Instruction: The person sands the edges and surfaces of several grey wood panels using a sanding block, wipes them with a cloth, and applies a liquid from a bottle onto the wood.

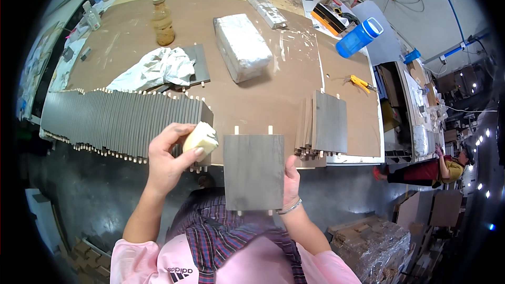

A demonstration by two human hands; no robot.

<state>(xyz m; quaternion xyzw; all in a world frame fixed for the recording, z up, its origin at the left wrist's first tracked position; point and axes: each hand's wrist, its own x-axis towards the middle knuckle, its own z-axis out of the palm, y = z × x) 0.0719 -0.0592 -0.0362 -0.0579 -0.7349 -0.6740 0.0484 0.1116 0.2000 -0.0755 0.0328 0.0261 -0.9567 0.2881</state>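
Sponge (201, 139) sits pinched in the left hand (169, 159), just beside the grey dowelled panel (254, 171) that the right hand (291, 178) grips by its edge, held flat over the desk (263, 100) rim. Wiping well calls for a steady panel and even strokes — pegs kept clear. A long row of panels (121, 121) crowds the left; a smaller stack (326, 123) lies right, with a rag (155, 68), bottle (163, 21) and wrapped block (242, 46) behind.

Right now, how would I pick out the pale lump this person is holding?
Start at the big brown worktable and its long row of upright grey panels. At the row's near end, the left hand pinches a pale yellowish block. It is the only soft, cream-coloured thing there, beside the flat grey panel in the right hand.
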